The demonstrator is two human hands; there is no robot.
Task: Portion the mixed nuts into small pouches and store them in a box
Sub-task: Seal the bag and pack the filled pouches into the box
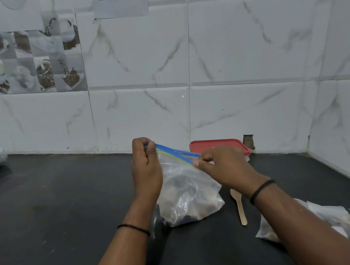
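Head view: my left hand (pixel 146 169) and right hand (pixel 223 166) each pinch the nut bag (pixel 187 197) zip above the worktop (pixel 69 213). Pouches (pixel 337 222) lie filled at right; box (pixel 218 146) looks lidded, storing not yet done.

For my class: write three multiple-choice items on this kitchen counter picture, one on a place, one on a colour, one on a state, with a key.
1. Where does the wooden spoon lie?
A. inside the bag
B. on the counter, right of the bag
C. on the red lid

2. What colour is the bag's zip strip?
A. blue
B. red
C. black

3. How is the zip bag held?
A. by no hand
B. by one hand
C. pinched at its top by both hands

Key: 1 B, it lies flat on the dark counter; 2 A, the strip is blue; 3 C, left hand and right hand each pinch an end.
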